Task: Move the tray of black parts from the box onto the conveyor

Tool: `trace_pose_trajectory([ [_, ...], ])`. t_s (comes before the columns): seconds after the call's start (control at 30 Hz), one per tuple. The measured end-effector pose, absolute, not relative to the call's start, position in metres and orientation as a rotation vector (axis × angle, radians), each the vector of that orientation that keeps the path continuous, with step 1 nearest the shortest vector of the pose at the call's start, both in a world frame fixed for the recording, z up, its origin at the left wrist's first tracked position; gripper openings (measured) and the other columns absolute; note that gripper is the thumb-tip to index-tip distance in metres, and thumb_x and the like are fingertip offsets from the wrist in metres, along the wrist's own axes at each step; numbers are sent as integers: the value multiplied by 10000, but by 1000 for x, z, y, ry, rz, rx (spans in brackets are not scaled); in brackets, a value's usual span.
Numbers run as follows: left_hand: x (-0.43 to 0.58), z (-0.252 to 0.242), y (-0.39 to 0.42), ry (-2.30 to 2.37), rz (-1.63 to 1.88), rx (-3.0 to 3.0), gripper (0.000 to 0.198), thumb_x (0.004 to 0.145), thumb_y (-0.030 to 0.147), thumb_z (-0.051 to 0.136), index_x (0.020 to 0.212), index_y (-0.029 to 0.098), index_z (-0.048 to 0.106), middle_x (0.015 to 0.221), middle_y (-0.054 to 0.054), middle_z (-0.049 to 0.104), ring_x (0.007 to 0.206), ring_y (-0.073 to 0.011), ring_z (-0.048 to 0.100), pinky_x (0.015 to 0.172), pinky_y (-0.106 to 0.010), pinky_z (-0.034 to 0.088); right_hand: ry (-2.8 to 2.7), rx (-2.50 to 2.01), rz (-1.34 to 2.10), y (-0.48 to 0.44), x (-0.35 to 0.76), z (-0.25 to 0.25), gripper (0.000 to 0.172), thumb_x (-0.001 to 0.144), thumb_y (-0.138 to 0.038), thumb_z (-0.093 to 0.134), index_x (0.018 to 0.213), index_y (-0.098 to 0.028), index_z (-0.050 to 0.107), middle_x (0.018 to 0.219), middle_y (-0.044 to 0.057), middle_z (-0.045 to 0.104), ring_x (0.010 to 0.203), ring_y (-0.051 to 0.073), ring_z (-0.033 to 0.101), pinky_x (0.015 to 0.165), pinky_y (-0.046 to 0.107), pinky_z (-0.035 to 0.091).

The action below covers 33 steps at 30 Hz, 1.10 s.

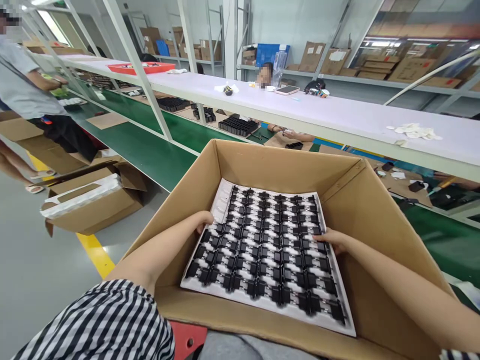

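A large open cardboard box (360, 210) sits in front of me. Inside it lies a white tray (262, 304) filled with rows of several small black parts (270, 245). My left hand (202, 220) is curled over the tray's left edge, fingers hidden under it. My right hand (332, 239) rests on the tray's right side, fingers pressed onto the black parts. Both forearms reach down into the box.
A green conveyor belt (150, 150) runs left of the box under a white shelf (337, 117). An open cardboard box (93, 197) lies on the grey floor at left. A person in grey (22, 75) stands far left; another person sits behind the shelf.
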<state>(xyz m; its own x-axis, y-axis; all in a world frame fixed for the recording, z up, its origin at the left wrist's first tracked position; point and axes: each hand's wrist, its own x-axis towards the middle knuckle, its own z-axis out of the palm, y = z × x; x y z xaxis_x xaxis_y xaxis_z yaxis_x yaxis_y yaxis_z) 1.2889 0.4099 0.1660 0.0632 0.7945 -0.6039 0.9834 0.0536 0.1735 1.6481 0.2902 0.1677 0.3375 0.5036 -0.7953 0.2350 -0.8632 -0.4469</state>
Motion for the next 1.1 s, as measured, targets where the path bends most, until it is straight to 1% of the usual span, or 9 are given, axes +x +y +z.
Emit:
trace_pose_trajectory([
  [0.13,1306,185,417,1766,-733,1590,255,801,258,445,1000,106,492,930,-72,549,805,-144,542,684,-318,474,-823,-2299,1518,297,1641,190,111,816,-164,488,894,-180,410,669,10,519,504,106,506,521,260,484],
  [0.2,1314,195,420,1760,-812,1534,238,813,198,401,987,69,501,881,-104,573,774,-154,561,638,-287,479,-912,-2321,1483,299,1638,200,115,808,-158,502,883,-175,418,648,3,512,497,105,502,517,263,488],
  [0.3,1321,209,421,1740,-821,1534,261,792,132,362,975,25,516,799,-171,596,766,-202,578,556,-253,472,-997,-2341,1429,301,1632,210,148,796,-144,519,894,-180,414,641,-6,509,499,109,504,530,291,495],
  [0.4,1324,220,418,1728,-793,1552,282,752,82,363,976,36,527,736,-182,608,756,-233,584,512,-245,467,-1041,-2348,1402,302,1626,217,105,813,-128,478,877,-170,407,630,-11,500,488,103,496,545,331,499],
  [0.47,1326,225,415,1733,-778,1558,292,738,65,362,975,35,529,710,-182,610,731,-237,587,499,-244,466,-1064,-2359,1411,304,1624,221,76,826,-120,446,864,-166,399,623,-11,496,482,105,496,540,340,499],
  [0.57,1327,233,412,1747,-743,1577,290,739,67,366,976,23,527,696,-180,608,694,-220,589,507,-230,466,-1070,-2330,1440,306,1621,228,92,828,-112,439,871,-173,385,641,-8,504,500,112,510,543,328,499],
  [0.77,1320,251,414,1777,-638,1633,287,751,95,395,1008,9,489,759,-148,597,635,-155,576,545,-195,467,-1041,-2315,1460,309,1622,241,94,826,-94,435,866,-172,403,641,-8,508,490,96,500,542,292,502],
  [0.97,1306,278,413,1726,-537,1646,287,751,126,418,1023,43,458,861,-128,588,633,-128,571,536,-179,479,-1064,-2263,1472,307,1626,265,129,799,-94,470,893,-178,443,660,-2,535,532,121,535,531,273,517],
  [1.1,1298,296,411,1694,-466,1660,307,747,141,427,1047,74,441,995,-138,555,708,-139,577,562,-181,486,-1084,-2165,1518,304,1632,288,337,714,-122,595,999,-211,438,767,13,574,614,171,569,524,299,529],
])
